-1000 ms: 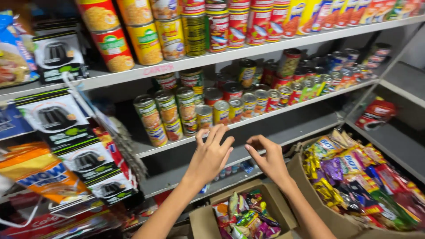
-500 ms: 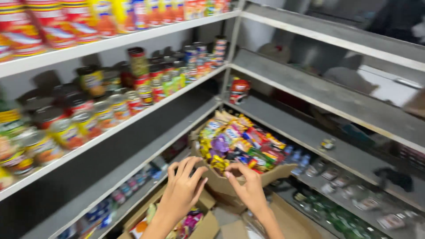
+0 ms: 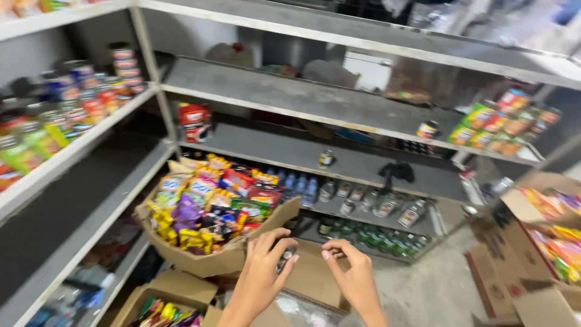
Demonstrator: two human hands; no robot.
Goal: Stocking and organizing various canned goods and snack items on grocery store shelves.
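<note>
- Grey metal shelving (image 3: 315, 100) lines a storeroom corner, with rows of tins on the left shelves.
- The left hand (image 3: 264, 266) has its fingers curled around a small dark object (image 3: 285, 259), too blurred to identify, clamped between thumb and fingertips.
- The right hand (image 3: 351, 272) is just beside it, fingers loosely bent and holding nothing.
- Just left of and above the fingers sits a brown cardboard box of colourful snack packets (image 3: 206, 209).
- Beyond the fingertips, small glass bottles (image 3: 369, 203) stand on the lower shelves.
</note>
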